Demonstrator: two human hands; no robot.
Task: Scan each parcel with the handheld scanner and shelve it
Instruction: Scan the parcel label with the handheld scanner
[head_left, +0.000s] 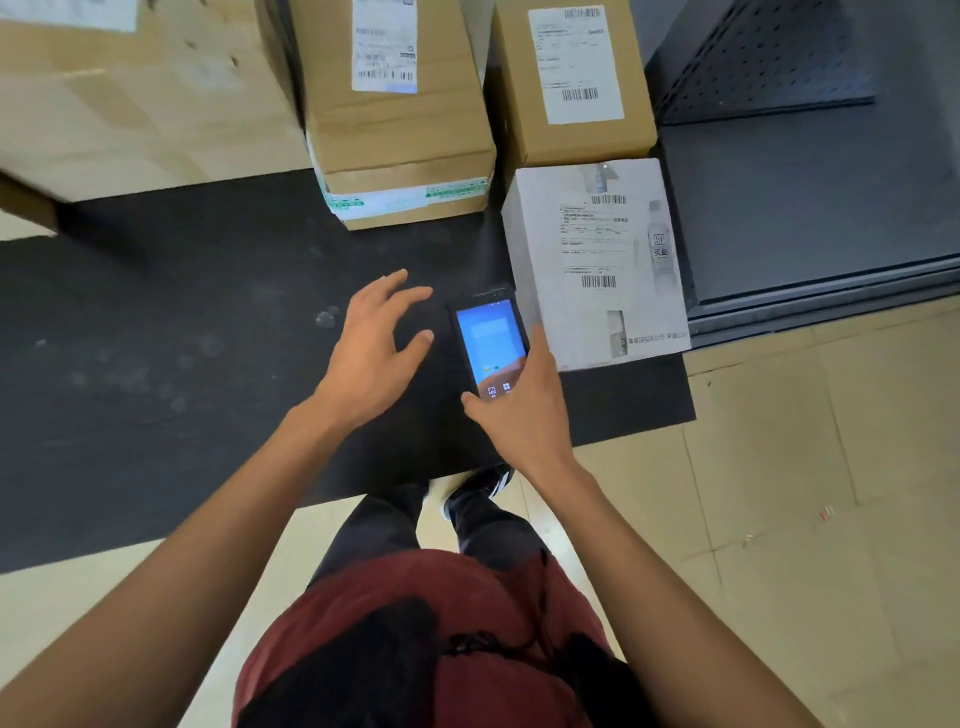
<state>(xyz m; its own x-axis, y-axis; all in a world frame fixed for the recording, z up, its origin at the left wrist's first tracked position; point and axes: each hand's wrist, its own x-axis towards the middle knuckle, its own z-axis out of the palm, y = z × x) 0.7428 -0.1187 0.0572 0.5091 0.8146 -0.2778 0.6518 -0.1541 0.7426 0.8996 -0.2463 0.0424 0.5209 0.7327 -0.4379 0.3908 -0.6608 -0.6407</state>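
My right hand (519, 410) grips the black handheld scanner (488, 343) by its lower end, its blue screen lit and facing up. Just right of the scanner, a white parcel (597, 260) lies on the black mat (208, 338) with its barcode label up. Two brown cardboard parcels stand behind it: a long one (400, 130) and a smaller one (571, 83), both labelled. My left hand (374, 353) hovers open over the mat, left of the scanner, fingers spread and holding nothing.
A large pale cardboard box (130, 88) fills the upper left. Dark grey metal shelving (810, 208) with a low shelf stands at the right, beside the white parcel. Beige floor tiles (779, 467) lie to the right and below. My legs and shoes are at the mat's near edge.
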